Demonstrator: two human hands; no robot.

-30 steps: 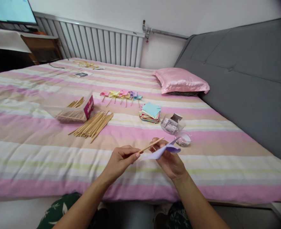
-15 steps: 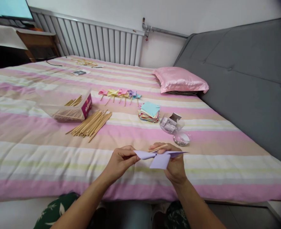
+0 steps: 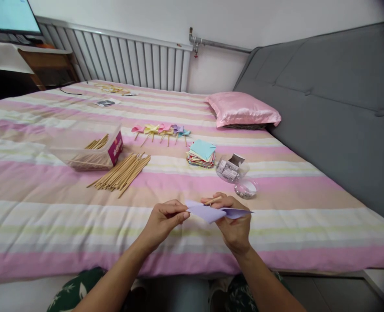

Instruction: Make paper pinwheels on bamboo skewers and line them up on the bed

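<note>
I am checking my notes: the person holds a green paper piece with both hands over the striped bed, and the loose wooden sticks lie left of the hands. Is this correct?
Not quite. In the head view the paper piece is light purple, not green. The left hand and right hand both hold it over the striped bed, and the loose wooden sticks lie to their left.

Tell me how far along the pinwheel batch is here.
Done: five finished pinwheels lie in a row. In hand: left hand and right hand hold a purple paper and stick. Left: a stack of paper squares and loose sticks.

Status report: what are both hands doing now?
Left hand pinches lilac paper pinwheel. Right hand grips it with wooden stick. Small clear dish just beyond, not touching.
</note>
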